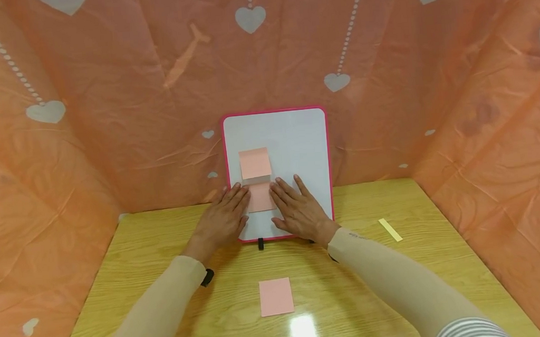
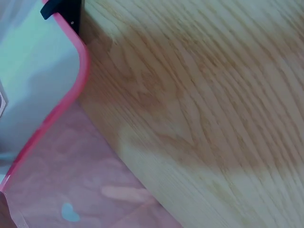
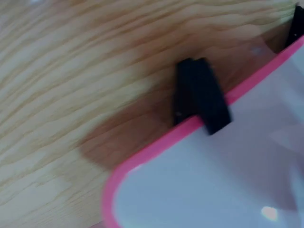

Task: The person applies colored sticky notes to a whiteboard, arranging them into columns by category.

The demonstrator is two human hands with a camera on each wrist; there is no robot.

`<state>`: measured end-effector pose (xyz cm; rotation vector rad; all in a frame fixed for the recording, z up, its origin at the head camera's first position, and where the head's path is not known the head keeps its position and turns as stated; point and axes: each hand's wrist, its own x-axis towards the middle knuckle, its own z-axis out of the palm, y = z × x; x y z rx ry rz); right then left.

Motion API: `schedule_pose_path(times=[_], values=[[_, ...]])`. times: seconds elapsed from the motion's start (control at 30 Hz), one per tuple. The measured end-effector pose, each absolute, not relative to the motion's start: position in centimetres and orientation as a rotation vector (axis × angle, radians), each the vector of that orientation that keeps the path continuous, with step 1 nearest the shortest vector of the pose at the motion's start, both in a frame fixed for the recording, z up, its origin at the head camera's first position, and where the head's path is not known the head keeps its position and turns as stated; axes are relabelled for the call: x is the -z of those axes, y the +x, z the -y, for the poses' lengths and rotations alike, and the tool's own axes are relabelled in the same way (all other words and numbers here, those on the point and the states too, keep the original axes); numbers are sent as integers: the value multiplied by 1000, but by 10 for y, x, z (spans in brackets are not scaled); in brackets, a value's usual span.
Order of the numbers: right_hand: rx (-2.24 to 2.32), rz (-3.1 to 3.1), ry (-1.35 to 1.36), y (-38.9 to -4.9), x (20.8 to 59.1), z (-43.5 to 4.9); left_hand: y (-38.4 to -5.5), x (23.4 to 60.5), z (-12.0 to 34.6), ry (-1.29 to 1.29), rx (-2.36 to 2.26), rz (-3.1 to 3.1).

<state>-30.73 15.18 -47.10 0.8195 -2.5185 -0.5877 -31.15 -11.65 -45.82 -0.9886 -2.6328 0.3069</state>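
A white board with a pink rim [image 1: 296,140] stands upright, and two pink sticky notes are on it, one above the other. The upper note [image 1: 255,164] has its lower edge lifted off the board. My left hand [image 1: 223,217] lies with straight fingers at the left edge of the lower note [image 1: 261,199]. From the other side, the straight fingers of my right hand [image 1: 300,208] touch that note's right edge. Neither hand has its fingers curled round anything. In the right wrist view a black stand foot [image 3: 204,95] hooks over the board's bottom rim.
Nearer on the wooden table [image 1: 161,240] a third pink sticky note [image 1: 276,297] lies flat. A thin yellow strip [image 1: 390,230] lies to the right of the board. Orange sheeting with white hearts [image 1: 289,45] hangs behind and along both sides.
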Motion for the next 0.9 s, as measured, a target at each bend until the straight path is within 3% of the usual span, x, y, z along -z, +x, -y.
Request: schedule_pose_path(times=[0.33, 0.9], values=[[616, 2511, 845, -312, 462, -131, -310, 460, 114, -971, -301, 2631], [588, 2583, 786, -306, 470, -158, -308, 463, 116, -939, -282, 2617]])
